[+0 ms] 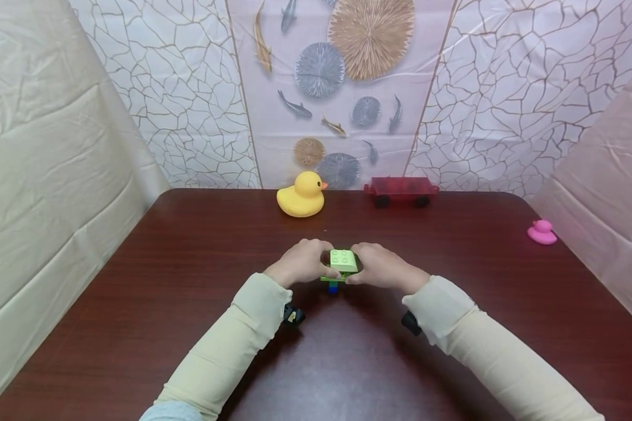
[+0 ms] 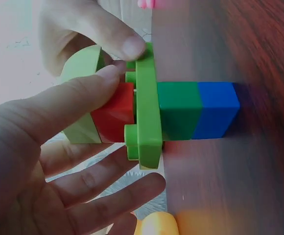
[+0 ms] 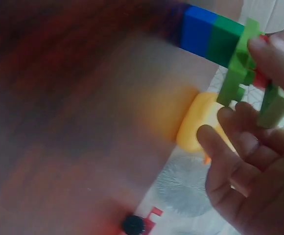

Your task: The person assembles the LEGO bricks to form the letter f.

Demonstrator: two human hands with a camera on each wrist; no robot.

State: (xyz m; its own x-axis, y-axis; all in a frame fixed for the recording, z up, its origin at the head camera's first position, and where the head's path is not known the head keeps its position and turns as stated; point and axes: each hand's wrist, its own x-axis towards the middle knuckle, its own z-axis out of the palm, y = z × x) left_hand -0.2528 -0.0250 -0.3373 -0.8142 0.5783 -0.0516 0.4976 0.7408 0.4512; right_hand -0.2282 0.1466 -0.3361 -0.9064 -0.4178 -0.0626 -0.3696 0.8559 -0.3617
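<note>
A stack of toy building bricks stands upright on the table (image 1: 200,245), between the two hands. From the bottom it has a blue brick (image 2: 218,110), a dark green brick (image 2: 179,111), a wider lime-green plate (image 2: 149,112), a red brick (image 2: 113,115) and a pale green sloped brick (image 1: 343,261). My left hand (image 1: 302,262) pinches the upper part, its thumb against the red brick and its lower fingers spread. On the other side my right hand (image 1: 384,268) holds the stack, thumb on the plate's edge. Its fingertips behind the bricks are partly hidden.
Toward the back edge of the table sit a yellow rubber duck (image 1: 301,196) and a red toy wagon (image 1: 402,188) with black wheels. A small pink duck (image 1: 542,233) is at the far right. Patterned cloth (image 1: 189,88) hangs behind the table.
</note>
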